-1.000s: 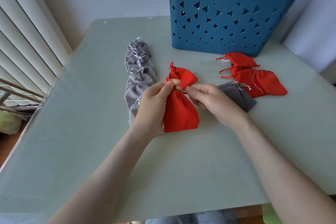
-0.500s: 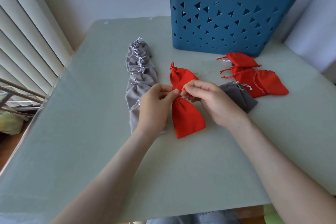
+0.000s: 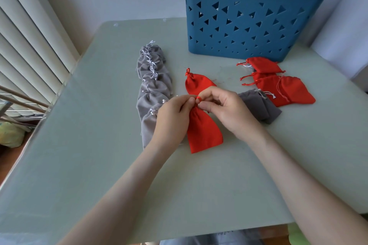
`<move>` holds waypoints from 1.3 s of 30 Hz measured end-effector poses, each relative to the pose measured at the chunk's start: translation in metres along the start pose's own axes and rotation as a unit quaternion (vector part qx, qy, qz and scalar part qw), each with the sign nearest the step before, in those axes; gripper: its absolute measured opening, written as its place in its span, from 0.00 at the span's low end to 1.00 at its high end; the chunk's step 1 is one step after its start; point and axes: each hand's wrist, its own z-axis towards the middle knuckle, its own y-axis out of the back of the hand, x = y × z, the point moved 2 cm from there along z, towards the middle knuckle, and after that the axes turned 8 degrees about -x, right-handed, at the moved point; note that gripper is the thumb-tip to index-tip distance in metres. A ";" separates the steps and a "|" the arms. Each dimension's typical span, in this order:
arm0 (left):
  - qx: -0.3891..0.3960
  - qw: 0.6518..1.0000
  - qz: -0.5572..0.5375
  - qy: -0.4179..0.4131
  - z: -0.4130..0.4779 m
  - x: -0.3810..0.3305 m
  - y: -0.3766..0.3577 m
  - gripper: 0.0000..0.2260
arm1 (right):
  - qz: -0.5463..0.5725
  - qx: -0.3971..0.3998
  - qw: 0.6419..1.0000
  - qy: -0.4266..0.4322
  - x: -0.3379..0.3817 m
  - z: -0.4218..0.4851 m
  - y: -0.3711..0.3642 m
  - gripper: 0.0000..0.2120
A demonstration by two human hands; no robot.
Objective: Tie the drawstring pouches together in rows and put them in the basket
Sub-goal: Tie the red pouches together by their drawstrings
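Observation:
Two red drawstring pouches lie end to end at the table's middle: a far red pouch [image 3: 196, 84] and a near red pouch [image 3: 203, 132]. Where they meet, my left hand [image 3: 172, 118] and my right hand [image 3: 227, 108] both pinch the red drawstring [image 3: 197, 97]. Left of them stretches a row of several grey pouches [image 3: 153, 83], tied together with white cords. To the right lie loose red pouches [image 3: 282, 87] and one dark grey pouch [image 3: 258, 105]. The blue basket [image 3: 247, 26] stands at the back.
The pale green table [image 3: 99, 155] has vertical blinds [image 3: 25, 45] along its left side and a wall behind. A white surface [image 3: 346, 36] rises at the right, beside the basket. My knees show below the table's front edge.
The two red pouches shifted a little to the right and now lie flatter on the table. My hands came closer together at the joint, fingers working the red drawstring.

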 end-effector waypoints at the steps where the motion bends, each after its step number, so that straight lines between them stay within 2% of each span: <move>1: -0.006 1.000 0.000 0.004 0.000 0.000 0.000 0.10 | -0.010 -0.007 1.000 0.001 0.000 0.000 0.000 0.12; 5: -0.046 0.996 -0.056 0.044 0.000 0.002 0.001 0.04 | -0.033 -0.025 0.999 0.003 0.003 -0.001 -0.001 0.13; 7: -0.050 0.996 -0.061 0.044 0.000 0.002 0.001 0.05 | -0.040 -0.029 0.999 0.008 0.003 -0.001 -0.002 0.15; 13: -0.034 0.999 -0.011 0.019 -0.002 -0.001 0.001 0.06 | -0.071 -0.037 0.997 0.013 0.000 -0.001 -0.005 0.15; 18: -0.021 0.998 0.043 -0.030 -0.003 -0.002 0.000 0.07 | -0.081 -0.061 0.995 0.013 -0.004 -0.001 -0.004 0.04; 23: -0.025 0.997 0.049 -0.056 -0.004 -0.004 0.001 0.03 | -0.133 -0.075 0.987 0.048 -0.004 -0.002 -0.004 0.06; 28: -0.053 0.997 0.026 -0.044 -0.003 -0.006 0.003 0.06 | -0.093 -0.059 0.994 0.026 -0.002 -0.001 -0.006 0.04; 30: -0.059 0.998 0.010 -0.032 -0.002 -0.006 0.003 0.06 | -0.065 -0.046 0.997 0.020 0.000 -0.001 -0.006 0.06; 32: -0.057 0.998 -0.002 -0.029 -0.002 -0.007 0.003 0.06 | -0.060 -0.036 0.997 0.020 0.000 0.000 -0.006 0.10; 37: -0.045 0.998 -0.026 -0.045 -0.002 -0.009 0.003 0.05 | -0.007 -0.007 1.000 -0.012 0.000 0.001 -0.004 0.10; 39: -0.027 0.998 -0.041 -0.026 -0.002 -0.008 0.002 0.06 | -0.017 -0.008 1.000 0.001 0.001 0.001 -0.002 0.11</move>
